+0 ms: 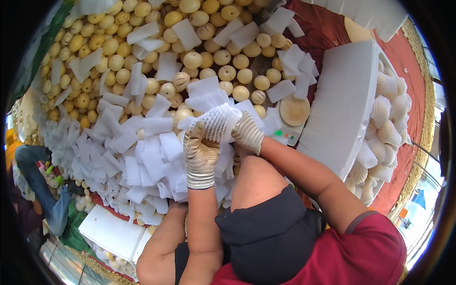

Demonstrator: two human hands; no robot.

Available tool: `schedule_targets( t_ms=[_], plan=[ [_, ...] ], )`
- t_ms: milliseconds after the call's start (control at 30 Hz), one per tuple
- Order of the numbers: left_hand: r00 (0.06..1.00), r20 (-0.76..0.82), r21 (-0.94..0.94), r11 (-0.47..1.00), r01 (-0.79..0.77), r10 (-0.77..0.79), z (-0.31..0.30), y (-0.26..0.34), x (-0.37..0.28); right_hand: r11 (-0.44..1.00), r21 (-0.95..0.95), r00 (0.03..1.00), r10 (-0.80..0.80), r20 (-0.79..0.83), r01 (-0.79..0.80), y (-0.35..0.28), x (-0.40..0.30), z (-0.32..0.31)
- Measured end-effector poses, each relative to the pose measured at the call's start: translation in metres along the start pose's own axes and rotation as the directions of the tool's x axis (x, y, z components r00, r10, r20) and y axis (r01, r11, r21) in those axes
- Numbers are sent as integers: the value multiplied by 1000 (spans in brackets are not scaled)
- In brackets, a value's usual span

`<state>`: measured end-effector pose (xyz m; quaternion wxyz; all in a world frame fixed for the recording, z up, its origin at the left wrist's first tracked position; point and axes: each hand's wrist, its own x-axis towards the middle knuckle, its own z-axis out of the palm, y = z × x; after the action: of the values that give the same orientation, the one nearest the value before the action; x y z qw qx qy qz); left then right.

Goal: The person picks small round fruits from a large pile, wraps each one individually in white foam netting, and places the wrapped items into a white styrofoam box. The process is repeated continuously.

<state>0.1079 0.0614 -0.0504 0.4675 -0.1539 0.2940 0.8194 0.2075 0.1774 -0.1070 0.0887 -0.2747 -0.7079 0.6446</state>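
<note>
A white foam net sleeve, stretched and bulging, is held between both hands in front of me. My left hand, in a soiled striped knit glove, cups it from below and the left. My right hand, gloved alike, grips its right end. The bulge suggests a fruit inside, but the mesh hides it. Flat foam sleeves lie heaped under and left of my hands. Beyond them spreads a large pile of yellow pepino melons, some with dark stripes. Beside my right hand stands a digital scale with a round beige plate.
A white polystyrene box at the right holds many sleeved fruits. Another white box sits at lower left, near a person in jeans. Red sheeting covers the ground at the right. My bent knees flank my left forearm.
</note>
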Motion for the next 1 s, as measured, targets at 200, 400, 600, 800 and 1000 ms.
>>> schedule_targets(
  t_ms=[200,400,600,800,1000],
  plan=[
    [987,-143,-62,996,66,-74,-13,-10,9,974,222,899,125,-421,-32,59,40,-69],
    [972,-235,177,982,59,-16,-17,-7,22,319,-947,960,276,55,-38,51,54,-137],
    [979,-123,697,716,-33,165,-11,7,29,951,-217,975,217,-39,-220,35,48,-121],
    [984,117,951,270,-150,133,46,11,25,966,246,993,63,99,-86,-35,21,-50],
    [999,27,334,942,30,-42,8,25,18,778,475,909,313,276,-412,-57,44,-67]
  ],
)
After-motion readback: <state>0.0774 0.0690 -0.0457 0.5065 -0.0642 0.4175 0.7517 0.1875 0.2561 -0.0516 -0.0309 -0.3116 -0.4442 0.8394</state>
